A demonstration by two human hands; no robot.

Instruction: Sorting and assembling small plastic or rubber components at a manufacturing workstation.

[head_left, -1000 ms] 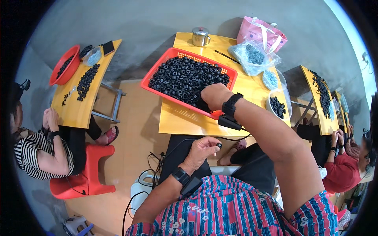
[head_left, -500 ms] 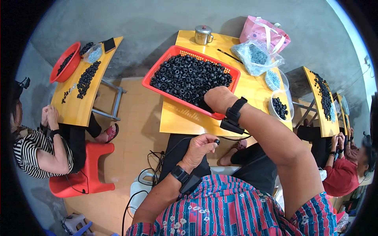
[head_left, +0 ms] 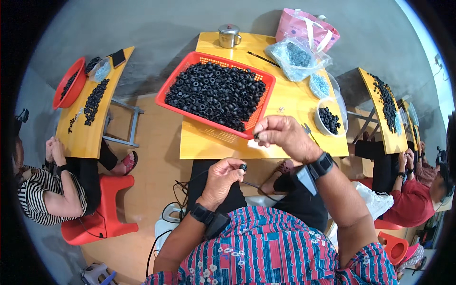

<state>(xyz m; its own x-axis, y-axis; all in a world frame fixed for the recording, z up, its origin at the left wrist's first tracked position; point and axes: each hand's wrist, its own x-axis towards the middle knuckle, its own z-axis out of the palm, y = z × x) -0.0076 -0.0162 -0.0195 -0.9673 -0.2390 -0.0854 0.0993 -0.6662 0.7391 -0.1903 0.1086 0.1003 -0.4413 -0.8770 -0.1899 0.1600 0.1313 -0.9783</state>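
Note:
My left hand (head_left: 221,182) is over my lap, its thumb and fingertips pinching a small black round cap (head_left: 243,167). Just off the near right corner of the red basket (head_left: 164,90), my right hand (head_left: 282,134) grips another small dark part (head_left: 257,137), mostly covered by the fingers. The basket holds a heap of black ring-shaped caps (head_left: 213,92) and stands on the yellow table (head_left: 204,149). Both wrists wear black bands with boxes.
To the right are a tub of black caps (head_left: 328,119), a tub of pale blue pieces (head_left: 319,85), tweezers (head_left: 311,133) and a plastic bag (head_left: 299,57). A metal mug (head_left: 229,36) and pink bag (head_left: 308,28) stand behind. People sit at tables on both sides.
My right hand has come out of the basket toward me, now with a small dark part in its fingers. The left hand still pinches its cap. The view has shifted slightly.

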